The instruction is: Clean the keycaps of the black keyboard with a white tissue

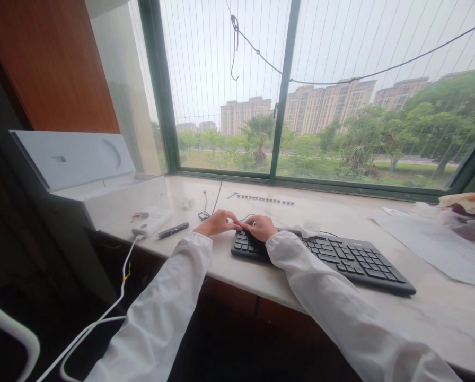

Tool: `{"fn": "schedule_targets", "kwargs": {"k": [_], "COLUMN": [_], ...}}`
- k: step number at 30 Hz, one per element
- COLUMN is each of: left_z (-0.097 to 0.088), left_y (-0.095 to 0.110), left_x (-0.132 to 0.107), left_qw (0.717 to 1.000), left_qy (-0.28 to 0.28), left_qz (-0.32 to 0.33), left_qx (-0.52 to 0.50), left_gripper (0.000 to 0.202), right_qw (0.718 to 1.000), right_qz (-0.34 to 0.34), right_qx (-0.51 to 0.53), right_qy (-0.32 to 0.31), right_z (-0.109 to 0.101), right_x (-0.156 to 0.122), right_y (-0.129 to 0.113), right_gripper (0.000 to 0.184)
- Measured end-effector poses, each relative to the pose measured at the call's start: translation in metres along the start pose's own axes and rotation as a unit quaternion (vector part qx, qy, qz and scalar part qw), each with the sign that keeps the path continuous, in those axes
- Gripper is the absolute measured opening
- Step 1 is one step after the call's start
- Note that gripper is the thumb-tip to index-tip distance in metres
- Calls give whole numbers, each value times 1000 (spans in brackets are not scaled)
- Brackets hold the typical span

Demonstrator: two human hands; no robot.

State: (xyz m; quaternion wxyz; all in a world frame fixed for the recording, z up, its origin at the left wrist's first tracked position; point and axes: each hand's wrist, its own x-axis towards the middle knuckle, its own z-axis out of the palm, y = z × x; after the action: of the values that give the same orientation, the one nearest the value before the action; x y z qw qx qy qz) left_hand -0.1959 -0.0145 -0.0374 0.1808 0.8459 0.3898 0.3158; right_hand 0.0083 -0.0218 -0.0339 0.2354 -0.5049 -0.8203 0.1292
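A black keyboard (352,260) lies along the front of the marble-look sill. At its upper left corner my left hand (218,223) has thumb and forefinger brought together in a pinch. My right hand (261,228) is curled over the same corner, its fingertips meeting those of the left. Whatever sits between the fingertips is too small and covered to make out. Behind the hands, a row of small dark keycaps (265,199) is lined up on the sill. A thin tool (232,195) lies at the row's left end.
Left of the hands are a black pen (173,231), a white power strip (152,223) with a cable, and an open white box (122,196). A coiled black cable (204,215) lies behind. Paper sheets (432,244) spread at right. A window frame (279,132) borders the back.
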Motion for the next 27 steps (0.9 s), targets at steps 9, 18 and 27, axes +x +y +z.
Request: {"fn": "schedule_targets", "kwargs": {"k": [9, 18, 27], "left_z": [0, 2, 2], "left_y": [1, -3, -3], "left_x": [0, 0, 0], "left_qw": [1000, 1000, 999], "left_qy": [10, -2, 4], "left_qz": [17, -1, 9], "left_qx": [10, 5, 30], "left_gripper": [23, 25, 25], "right_qw": [999, 1000, 999], "right_qz": [-25, -24, -30], "right_qx": [9, 6, 3], "right_qy": [21, 13, 18], "right_z": [0, 2, 4], "right_x": [0, 2, 4], "right_y": [3, 5, 6], "right_gripper": [22, 23, 23]}}
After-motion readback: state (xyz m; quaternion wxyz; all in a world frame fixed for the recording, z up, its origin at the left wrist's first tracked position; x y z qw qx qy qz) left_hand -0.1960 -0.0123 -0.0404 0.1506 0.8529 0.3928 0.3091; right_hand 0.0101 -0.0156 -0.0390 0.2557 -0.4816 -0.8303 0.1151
